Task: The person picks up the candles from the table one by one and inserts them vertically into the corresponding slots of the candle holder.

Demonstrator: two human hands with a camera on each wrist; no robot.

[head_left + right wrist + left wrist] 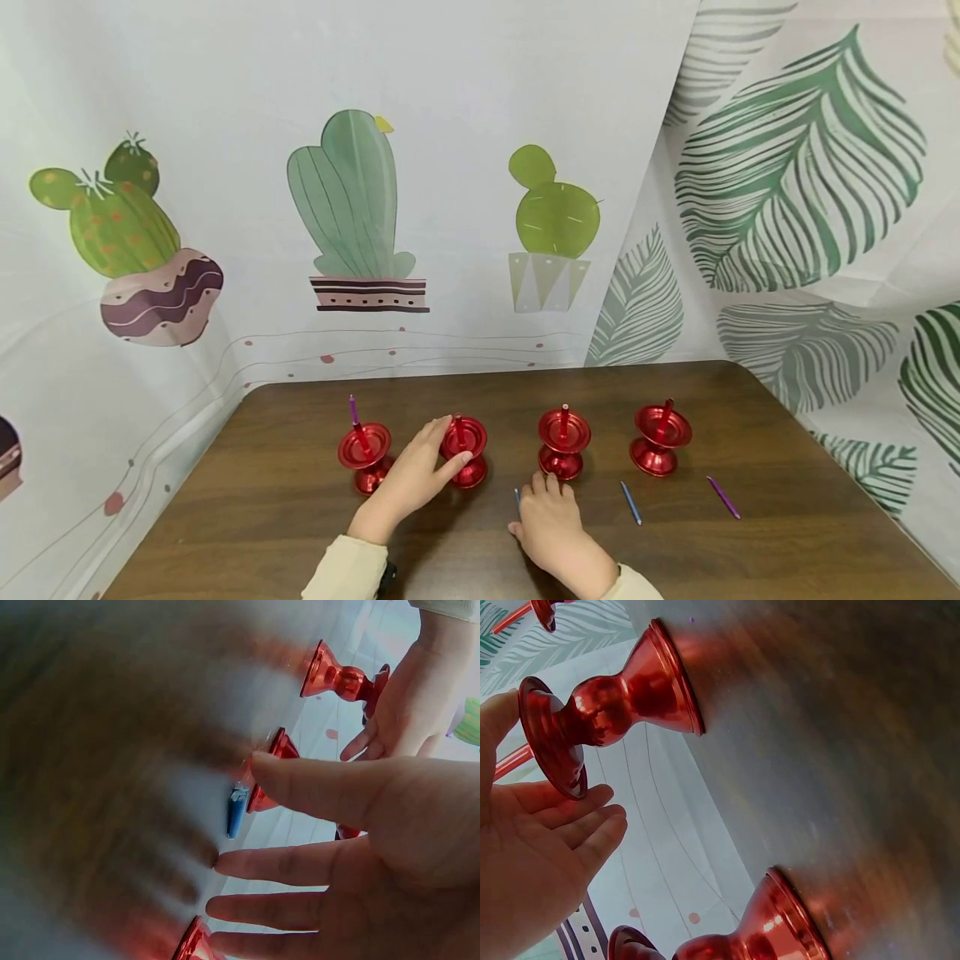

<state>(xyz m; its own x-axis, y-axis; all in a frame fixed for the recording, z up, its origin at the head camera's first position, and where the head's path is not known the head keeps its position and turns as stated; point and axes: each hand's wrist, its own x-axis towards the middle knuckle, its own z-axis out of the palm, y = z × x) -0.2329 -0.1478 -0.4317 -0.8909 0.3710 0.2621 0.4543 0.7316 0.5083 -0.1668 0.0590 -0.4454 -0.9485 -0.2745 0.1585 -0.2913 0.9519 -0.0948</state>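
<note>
We see the left hand, fingers loosely spread, cupping the second red holder in the row on the brown table; the right hand, fingers straight and relaxed, rests beside a blue candle lying flat

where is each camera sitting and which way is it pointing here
Head: worn high, looks forward and down at the table, four red holders, both hands and sleeves.
Left wrist: low by the table, looks along the left hand at the second holder.
Right wrist: low, blurred, looks past the right hand at a blue candle.
Shared: the left hand and second holder show in all three.
</note>
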